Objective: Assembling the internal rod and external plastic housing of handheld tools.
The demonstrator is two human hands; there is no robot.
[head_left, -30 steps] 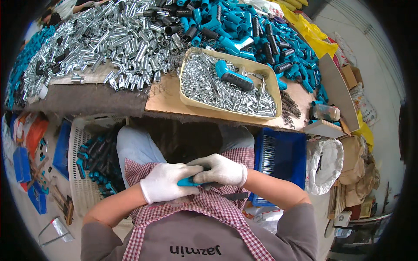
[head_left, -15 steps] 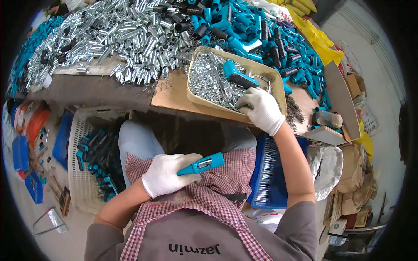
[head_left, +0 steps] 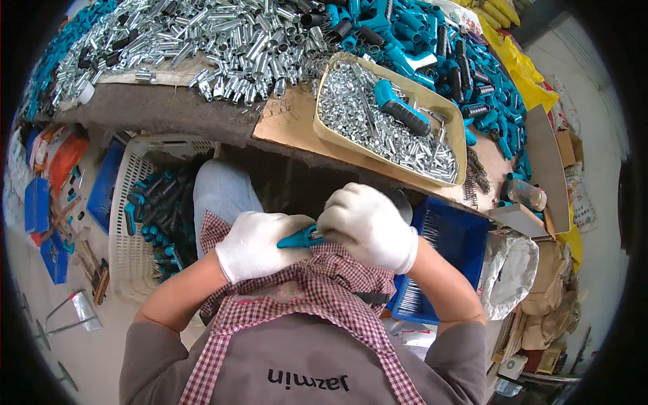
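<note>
My gloved left hand (head_left: 260,246) is wrapped round a teal plastic tool handle (head_left: 295,240) above my lap. My gloved right hand (head_left: 370,228) meets its right end with curled fingers pressed together. Whatever those fingers pinch is hidden behind the glove. Beyond the hands, a cream tray (head_left: 386,160) on the bench holds many small silver metal pieces (head_left: 347,101). A teal-and-black handle (head_left: 405,111) lies across these pieces.
Silver metal sleeves (head_left: 229,50) and teal handles (head_left: 415,34) are heaped along the bench. A white crate (head_left: 128,256) with black-and-teal handles stands left of my legs. To their right is a blue bin (head_left: 455,246) with thin metal rods.
My right hand has come back from the tray to the handle in my left hand. The handle's slotted end is now mostly covered. The view has shifted slightly.
</note>
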